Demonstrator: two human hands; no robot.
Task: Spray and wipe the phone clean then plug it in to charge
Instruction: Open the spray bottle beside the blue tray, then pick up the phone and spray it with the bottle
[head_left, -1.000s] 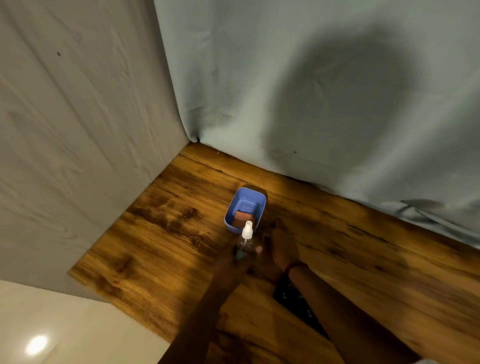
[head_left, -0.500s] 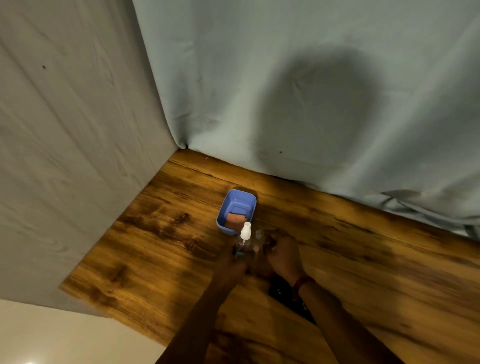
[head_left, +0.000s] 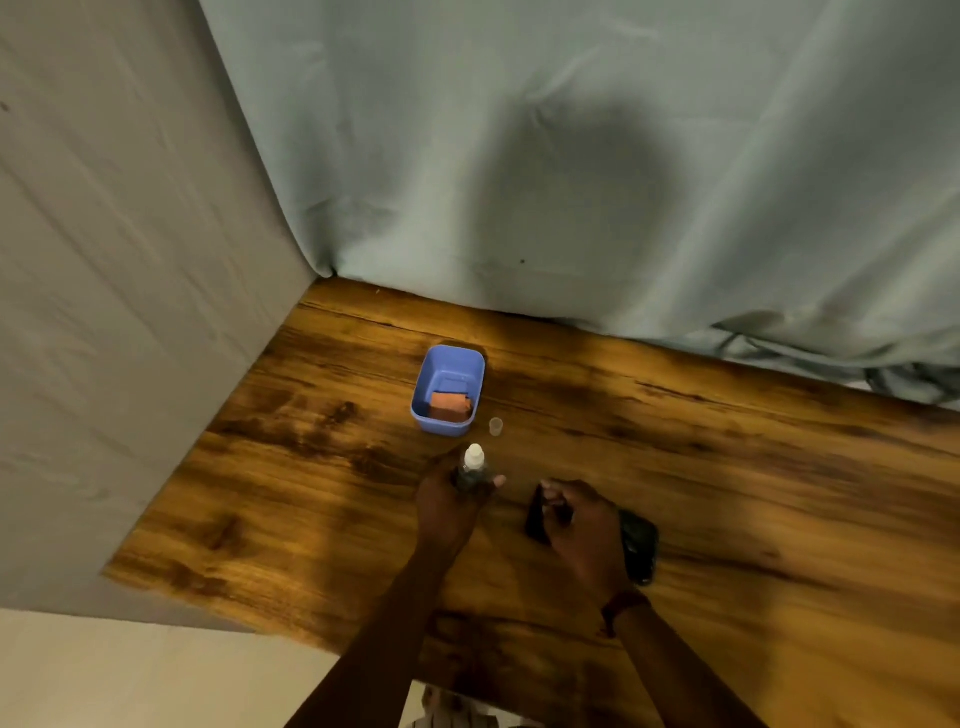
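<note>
My left hand (head_left: 451, 503) grips a small spray bottle (head_left: 473, 467) with a white nozzle, held upright just above the wooden table (head_left: 322, 467). Its clear cap (head_left: 496, 426) stands on the table beside a blue tub (head_left: 448, 389) that holds a folded orange cloth (head_left: 450, 407). A dark phone (head_left: 640, 545) lies on the table under my right hand (head_left: 582, 530), which curls its fingers over the phone's left end. Most of the phone is hidden by that hand.
A grey-blue curtain (head_left: 571, 182) hangs along the table's far edge, and a grey fabric wall (head_left: 130, 260) closes the left side. A dark cable (head_left: 904, 374) shows under the curtain at the far right. Pale floor lies at the lower left.
My right hand has left the bottle top, and the clear cap now stands on the table by the tub. That hand moved back and right onto the phone. The left hand still holds the bottle.
</note>
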